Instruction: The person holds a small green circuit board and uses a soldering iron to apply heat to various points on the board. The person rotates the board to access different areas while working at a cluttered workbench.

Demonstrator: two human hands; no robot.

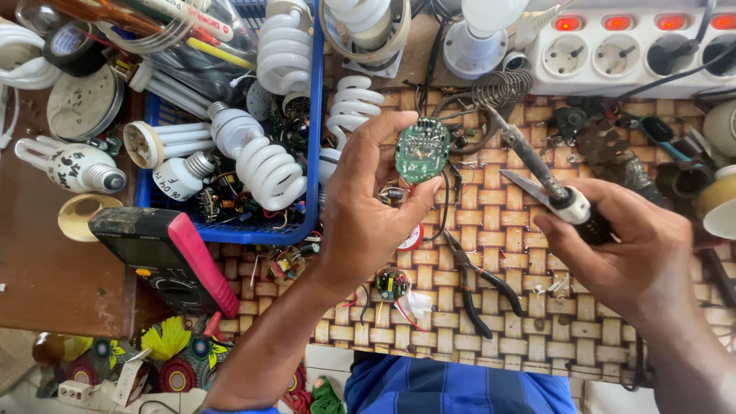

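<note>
Lying far to the left of the round green circuit board [422, 149], loose bulbs with white bases [77, 166] rest on the brown tabletop, and below them a dark multimeter with a pink edge [165, 257] sits tilted, lower left of the board. Nearer the board, still on its left, a blue plastic basket [310, 153] holds a heap of white spiral lamps [268, 172] and bare lamp bases. The left hand [368, 211] comes up from below and grips the circuit board by its rim between thumb and fingertips, holding it raised above the woven mat [498, 307] with its component side facing the camera. Below the board, on the mat, lie a smaller circuit board with red and white wires [392, 285] and, a little to the right, black-handled pliers [479, 284]. Above and to the right of the board a coiled wire stand [500, 88] sits near a white power strip with lit red switches [636, 50]. Right of the board, the right hand [625, 257] is closed around the handle of a soldering iron [537, 165], whose tip points up and left toward the board but stays just apart from it.
</note>
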